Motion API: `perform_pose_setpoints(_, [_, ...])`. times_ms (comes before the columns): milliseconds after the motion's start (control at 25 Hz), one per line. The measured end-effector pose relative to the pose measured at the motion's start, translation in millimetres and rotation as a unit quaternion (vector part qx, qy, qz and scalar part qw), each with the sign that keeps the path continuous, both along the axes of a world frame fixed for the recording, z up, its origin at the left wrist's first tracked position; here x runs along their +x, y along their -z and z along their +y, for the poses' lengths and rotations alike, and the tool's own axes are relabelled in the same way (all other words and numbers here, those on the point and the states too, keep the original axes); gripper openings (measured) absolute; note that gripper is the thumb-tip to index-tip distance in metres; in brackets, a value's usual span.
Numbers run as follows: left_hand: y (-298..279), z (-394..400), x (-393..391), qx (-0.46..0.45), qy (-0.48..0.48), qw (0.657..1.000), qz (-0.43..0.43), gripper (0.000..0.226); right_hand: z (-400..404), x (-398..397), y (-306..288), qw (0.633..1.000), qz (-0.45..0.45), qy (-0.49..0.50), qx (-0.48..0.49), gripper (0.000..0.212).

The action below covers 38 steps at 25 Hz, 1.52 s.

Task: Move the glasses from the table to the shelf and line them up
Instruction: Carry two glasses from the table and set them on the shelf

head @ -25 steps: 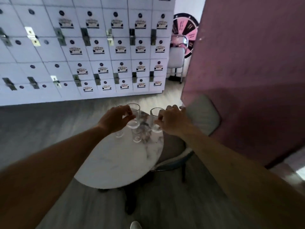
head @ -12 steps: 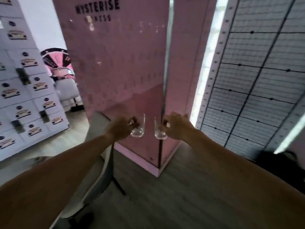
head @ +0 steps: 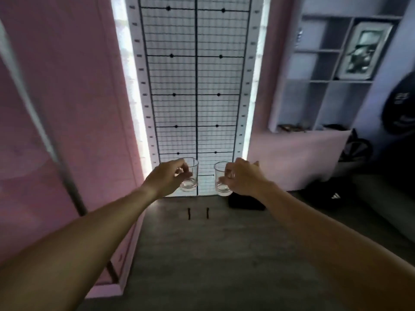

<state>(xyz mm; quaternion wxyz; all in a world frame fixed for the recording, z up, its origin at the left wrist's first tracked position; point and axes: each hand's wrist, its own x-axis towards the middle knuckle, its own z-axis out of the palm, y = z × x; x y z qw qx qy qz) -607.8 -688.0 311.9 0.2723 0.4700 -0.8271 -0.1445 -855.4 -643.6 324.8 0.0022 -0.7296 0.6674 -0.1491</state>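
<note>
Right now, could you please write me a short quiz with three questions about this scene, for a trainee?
1. True or false: the left hand holds a glass and the right hand is empty.
2. How many glasses are carried? A) one B) two C) three
3. Fill in: the shelf unit with a framed picture stands to the person's ____.

Key:
1. False. The right hand's fingers also close on a glass.
2. B.
3. Right. Neither glass is on it yet; both hang in the air, upright and apart, in front of the white grid panel.
</note>
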Motion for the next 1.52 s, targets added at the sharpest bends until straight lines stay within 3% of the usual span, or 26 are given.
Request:
perform_pose_setpoints(360, [-34.9, -141.0, -174.5, 0.007, 0.183, 0.983, 0.002, 0.012, -53.1, -135.1, -44.0, 0.981, -0.015, 0.193, -0.026, 0.025])
perform_pose_setpoints(720, [-56.6, -199.9, -330.2, 0.005, 0.277, 0.96, 0.025, 0.015, -70.1, -246.7, -69.7, 0.942, -0.018, 0.327, -0.068, 0.027])
perform_pose_setpoints(1000, [-66.5, -238.0, -450.5, -0.019, 0.291, 0.956, 0.03, 0.017, -95.8, -354.4, -75.9, 0.938, -0.016, 0.338, -0.074, 0.03])
perform_pose_setpoints(1360, [-94.0, -302.1, -608.2, -0.025, 0.28, 0.957, 0.069, 0.017, -156.8, -517.7, -104.4, 0.947, -0.009, 0.305, -0.096, 0.017])
perform_pose_setpoints(1520, [-93.2, -336.6, -653.7, -0.009, 0.28, 0.956, 0.085, 0.012, -197.8, -568.2, -99.0, 0.954, -0.011, 0.286, -0.093, 0.024])
